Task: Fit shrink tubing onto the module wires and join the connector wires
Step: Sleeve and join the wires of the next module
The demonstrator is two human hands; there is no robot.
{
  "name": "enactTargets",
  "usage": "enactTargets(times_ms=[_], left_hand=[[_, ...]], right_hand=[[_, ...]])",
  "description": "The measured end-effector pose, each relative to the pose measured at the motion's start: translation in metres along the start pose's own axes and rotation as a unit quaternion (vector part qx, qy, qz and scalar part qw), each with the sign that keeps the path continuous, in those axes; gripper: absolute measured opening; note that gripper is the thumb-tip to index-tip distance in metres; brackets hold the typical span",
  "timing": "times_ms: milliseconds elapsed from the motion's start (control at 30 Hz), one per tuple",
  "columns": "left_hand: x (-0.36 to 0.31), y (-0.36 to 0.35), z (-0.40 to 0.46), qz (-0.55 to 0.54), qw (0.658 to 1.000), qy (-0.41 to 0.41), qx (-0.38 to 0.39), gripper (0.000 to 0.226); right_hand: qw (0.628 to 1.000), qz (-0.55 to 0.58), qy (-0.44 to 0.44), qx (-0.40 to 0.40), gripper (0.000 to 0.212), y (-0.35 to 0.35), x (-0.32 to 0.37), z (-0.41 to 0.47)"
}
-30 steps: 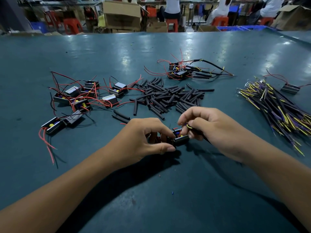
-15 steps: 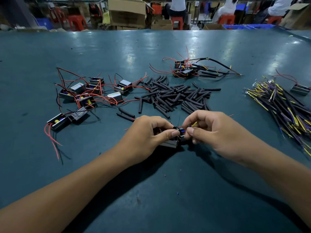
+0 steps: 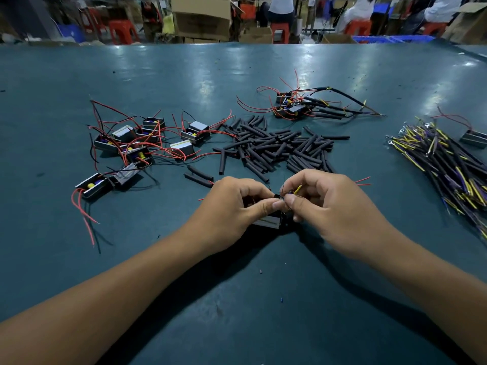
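Note:
My left hand (image 3: 232, 206) grips a small black module (image 3: 270, 221) just above the green table, thumb and fingers curled over its top. My right hand (image 3: 324, 204) pinches a yellow-and-purple connector wire (image 3: 297, 189) against the module's wire ends, fingertip to fingertip with the left thumb. Two red module wires (image 3: 363, 181) stick out behind my right hand. A heap of black shrink tubing pieces (image 3: 276, 146) lies just beyond both hands. Where the wires meet is hidden by my fingers.
Several modules with red wires (image 3: 137, 146) lie at the left. Modules fitted with tubing and connector wires (image 3: 303, 106) lie at the back. A bundle of connector wires (image 3: 448, 164) lies at the right beside one module (image 3: 474, 138). Beyond the table are boxes and stools.
The module has tilted up in my left hand. My right hand has drawn close to the left thumb, and the yellow wire tip now shows between its fingers.

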State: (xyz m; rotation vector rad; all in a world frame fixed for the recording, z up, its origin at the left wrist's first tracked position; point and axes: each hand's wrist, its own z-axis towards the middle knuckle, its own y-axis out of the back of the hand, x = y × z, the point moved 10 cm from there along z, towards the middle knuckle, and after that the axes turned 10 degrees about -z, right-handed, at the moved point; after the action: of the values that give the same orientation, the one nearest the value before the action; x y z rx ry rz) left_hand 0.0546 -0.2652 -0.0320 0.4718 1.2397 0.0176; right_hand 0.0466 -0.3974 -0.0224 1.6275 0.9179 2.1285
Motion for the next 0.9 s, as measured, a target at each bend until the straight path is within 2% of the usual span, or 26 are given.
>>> enactTargets(times_ms=[200, 333, 500, 733, 900], left_hand=[[-0.0001, 0.0019, -0.0002, -0.012, 1.0, 0.002, -0.007, 0.018], [0.0021, 0.0032, -0.0003, -0.041, 0.999, 0.009, -0.014, 0.015], [0.003, 0.003, -0.0006, -0.033, 0.999, 0.012, -0.012, 0.024], [0.007, 0.003, -0.0001, -0.043, 0.999, 0.024, -0.004, 0.008], [0.0069, 0.0036, -0.0012, -0.06, 0.998, 0.029, 0.004, 0.014]], right_hand=[[1.0, 0.03, 0.007, 0.001, 0.018, -0.0008, 0.0034, -0.0006], [0.999, 0.037, 0.01, -0.007, 0.009, -0.001, 0.0044, -0.0006], [0.999, 0.047, 0.004, -0.013, 0.007, -0.0018, 0.0005, 0.0001], [0.995, 0.1, -0.01, 0.011, 0.008, -0.0079, -0.0038, 0.0008], [0.992, 0.122, -0.016, 0.007, 0.008, -0.0079, -0.0043, -0.0002]])
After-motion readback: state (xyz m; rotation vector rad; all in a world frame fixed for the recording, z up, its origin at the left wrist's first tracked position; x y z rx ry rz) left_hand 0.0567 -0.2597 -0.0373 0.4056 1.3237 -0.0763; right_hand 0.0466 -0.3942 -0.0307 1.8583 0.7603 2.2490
